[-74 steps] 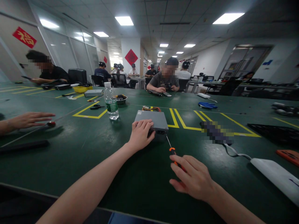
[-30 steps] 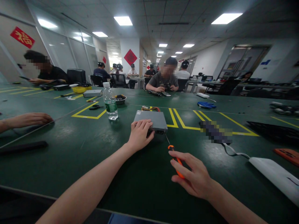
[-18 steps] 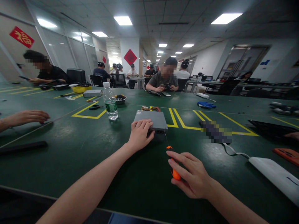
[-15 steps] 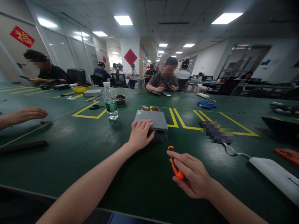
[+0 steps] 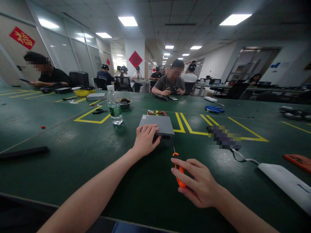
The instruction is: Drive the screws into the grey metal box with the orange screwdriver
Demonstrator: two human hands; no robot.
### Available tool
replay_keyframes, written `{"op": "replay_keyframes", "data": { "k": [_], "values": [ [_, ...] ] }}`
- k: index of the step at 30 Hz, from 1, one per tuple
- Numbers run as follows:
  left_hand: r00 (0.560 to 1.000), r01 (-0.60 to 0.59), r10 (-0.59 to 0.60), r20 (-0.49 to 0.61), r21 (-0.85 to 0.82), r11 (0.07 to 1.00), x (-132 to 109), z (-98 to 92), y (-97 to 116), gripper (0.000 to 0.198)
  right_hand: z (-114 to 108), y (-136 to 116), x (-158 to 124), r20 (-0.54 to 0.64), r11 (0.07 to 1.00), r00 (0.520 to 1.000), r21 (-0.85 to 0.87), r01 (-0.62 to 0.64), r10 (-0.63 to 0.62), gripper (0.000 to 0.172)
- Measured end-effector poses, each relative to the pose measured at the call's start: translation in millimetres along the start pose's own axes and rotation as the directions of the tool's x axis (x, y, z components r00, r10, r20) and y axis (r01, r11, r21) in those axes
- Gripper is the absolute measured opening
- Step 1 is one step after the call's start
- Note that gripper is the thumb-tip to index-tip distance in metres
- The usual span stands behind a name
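A flat grey metal box (image 5: 159, 124) lies on the green table (image 5: 73, 152), with coloured wires at its far end. My left hand (image 5: 145, 139) rests on its near left corner, fingers curled over the edge. My right hand (image 5: 198, 186) grips an orange-handled screwdriver (image 5: 178, 168). Its thin shaft points at the near right corner of the box.
A water bottle (image 5: 114, 106) stands left of the box. A small red thing (image 5: 43, 127) lies at far left and a long black bar (image 5: 23, 152) nearer. A white device with cable (image 5: 284, 184) and an orange item (image 5: 297, 160) are at right. People sit across the table.
My right hand turned the screwdriver handle between its fingers, the tip staying at the box. A neighbour's hand at left drew back out of view, leaving the small red thing.
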State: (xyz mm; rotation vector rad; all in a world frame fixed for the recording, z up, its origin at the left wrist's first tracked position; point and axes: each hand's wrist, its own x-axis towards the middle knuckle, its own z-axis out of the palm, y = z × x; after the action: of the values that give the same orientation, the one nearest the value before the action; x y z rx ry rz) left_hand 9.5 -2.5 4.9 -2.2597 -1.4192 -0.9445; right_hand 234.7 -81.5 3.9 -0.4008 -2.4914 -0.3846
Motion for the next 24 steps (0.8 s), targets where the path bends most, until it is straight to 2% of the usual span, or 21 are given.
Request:
{"op": "replay_keyframes", "data": {
  "k": [6,16,24],
  "values": [
    [1.000,0.008,-0.008,-0.001,-0.005,1.000,0.2,-0.1,1.1,0.027,5.1,-1.5,0.1,-0.101,0.999,0.994,0.040,-0.026,0.030,0.031],
    [1.000,0.005,-0.005,-0.001,-0.014,1.000,0.3,-3.1,1.7,0.027,-3.5,-4.2,3.2,-0.005,0.999,0.999,-0.003,-0.033,0.032,0.024],
    [1.000,0.003,-0.003,-0.002,0.000,1.000,-0.1,-1.3,1.8,0.026,1.9,-0.6,1.5,-0.112,0.998,0.992,0.027,-0.051,0.053,0.028]
  ]
}}
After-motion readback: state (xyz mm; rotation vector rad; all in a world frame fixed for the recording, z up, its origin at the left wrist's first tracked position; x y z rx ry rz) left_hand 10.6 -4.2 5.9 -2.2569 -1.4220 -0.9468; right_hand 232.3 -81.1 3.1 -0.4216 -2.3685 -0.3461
